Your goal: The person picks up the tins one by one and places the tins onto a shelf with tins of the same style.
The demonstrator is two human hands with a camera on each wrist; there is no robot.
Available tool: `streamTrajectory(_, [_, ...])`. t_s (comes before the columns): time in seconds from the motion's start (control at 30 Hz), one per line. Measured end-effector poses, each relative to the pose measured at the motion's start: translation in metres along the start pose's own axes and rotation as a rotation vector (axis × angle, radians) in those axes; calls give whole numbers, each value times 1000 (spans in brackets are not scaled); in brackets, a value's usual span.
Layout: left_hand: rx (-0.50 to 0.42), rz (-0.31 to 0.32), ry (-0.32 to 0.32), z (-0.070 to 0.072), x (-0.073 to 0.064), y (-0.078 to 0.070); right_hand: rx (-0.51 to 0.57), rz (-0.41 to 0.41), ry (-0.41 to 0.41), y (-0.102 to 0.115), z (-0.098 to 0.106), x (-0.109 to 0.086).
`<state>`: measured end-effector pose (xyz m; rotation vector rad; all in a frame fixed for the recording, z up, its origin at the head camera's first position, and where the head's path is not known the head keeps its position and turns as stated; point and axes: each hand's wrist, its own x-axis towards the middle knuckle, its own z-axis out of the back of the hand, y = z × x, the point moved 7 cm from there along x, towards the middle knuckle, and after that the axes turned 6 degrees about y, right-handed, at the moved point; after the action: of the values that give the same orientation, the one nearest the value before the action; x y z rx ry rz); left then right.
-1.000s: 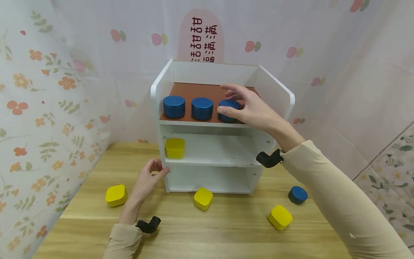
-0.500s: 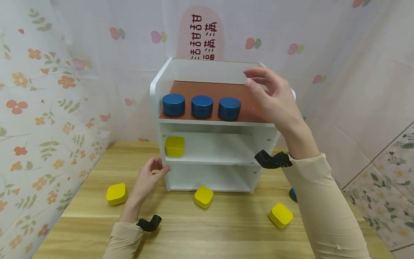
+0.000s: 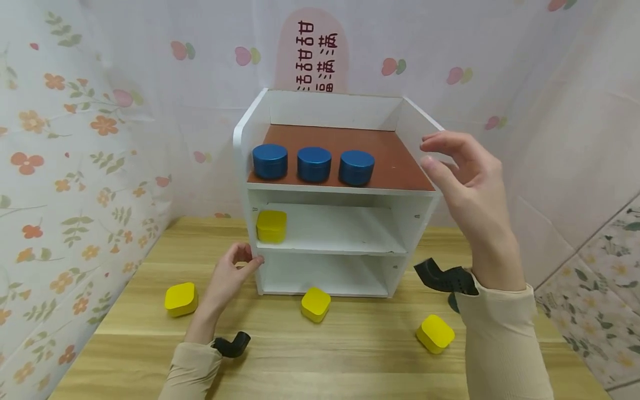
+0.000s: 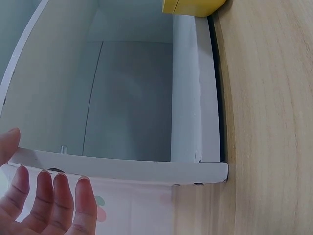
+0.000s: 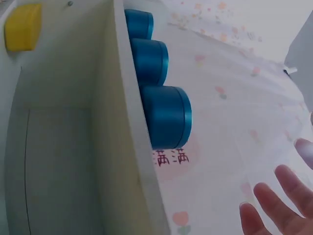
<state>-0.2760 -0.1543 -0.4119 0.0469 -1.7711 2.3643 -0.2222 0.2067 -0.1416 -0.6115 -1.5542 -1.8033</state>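
Observation:
A white shelf unit (image 3: 327, 190) with a brown top board stands on the table. Three round blue tins (image 3: 356, 168) sit in a row along the front of its top, the nearest to the right side also seen in the right wrist view (image 5: 166, 117). One yellow square box (image 3: 271, 226) stands at the left of the middle level. My left hand (image 3: 231, 278) holds the shelf's left side panel, thumb on one side and fingers on the other, as the left wrist view shows. My right hand (image 3: 472, 189) is in the air by the right side panel, fingers spread and holding nothing.
Yellow boxes lie on the wooden table (image 3: 350, 361): one at left (image 3: 181, 299), one before the shelf (image 3: 315, 304), one at right (image 3: 435, 334). Another blue tin (image 3: 453, 303) is mostly hidden behind my right wrist. Patterned cloth (image 3: 200, 100) hangs behind.
My right hand has let go of the rightmost blue tin on the top board and moved away to the right. The left hand has stayed at the side panel.

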Motion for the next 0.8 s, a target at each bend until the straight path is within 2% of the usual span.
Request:
streamTrajectory(0.17, [-15, -7, 8, -2, 2, -2, -34, 64, 23, -8, 10, -32])
streamTrajectory(0.3, [-11, -9, 10, -1, 2, -3, -20, 90, 41, -19, 22, -59])
streamTrajectory(0.4, [-12, -8, 10, 0, 2, -2, 0, 71, 48, -31, 31, -75])
streamTrajectory(0.53, [-13, -2, 7, 2, 1, 0, -15, -18, 46, -50, 45, -93])
streamTrajectory(0.6, [-15, -1, 10, 2, 1, 0, 28, -42, 43, -60, 54, -102])
streamTrajectory(0.73, [-16, -10, 16, 1, 1, 0, 243, -23, 21, -78, 75, -121])
streamTrajectory(0.8, [-24, -12, 14, 0, 1, 0, 307, -33, -6, -87, 86, -131])
